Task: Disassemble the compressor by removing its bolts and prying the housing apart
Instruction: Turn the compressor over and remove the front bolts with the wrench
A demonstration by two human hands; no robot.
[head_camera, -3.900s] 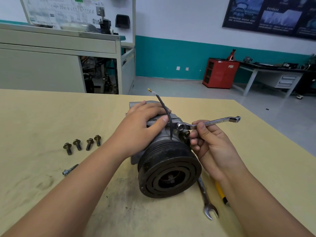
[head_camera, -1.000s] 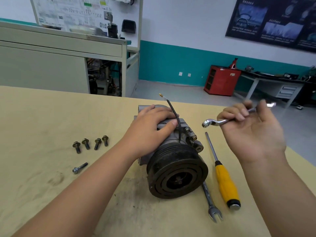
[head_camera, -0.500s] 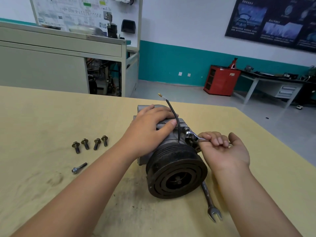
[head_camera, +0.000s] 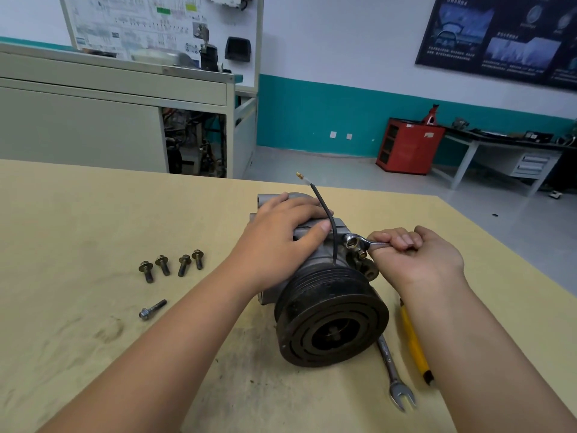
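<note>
our compressor (head_camera: 321, 260) lies on its side near the middle of the yellow workbench (head_camera: 93, 214), with its black pulley (head_camera: 332, 323) facing us. we lay our left hand (head_camera: 281, 242) flat over the top of the grey housing, fingers spread and fairly straight, thumb along the near edge, pressing down and gripping nothing. our right hand (head_camera: 418, 257) is closed in a fist round the shaft of a ring wrench (head_camera: 363, 242). its ring end sits over a bolt head on the right shoulder of the housing, just behind the pulley. a black wire (head_camera: 327, 220) rises from the housing and curves up past our left thumb, ending in a small brass tip.

to the left, four bolts (head_camera: 184, 265) lie in a short row on the bench, well apart from the compressor, and a single silver bolt (head_camera: 153, 309) lies nearer us. on the right, an open-end wrench (head_camera: 395, 373) lies just beside the pulley. a yellow-handled screwdriver (head_camera: 413, 342) lies next to it, partly hidden under our right forearm.
</note>
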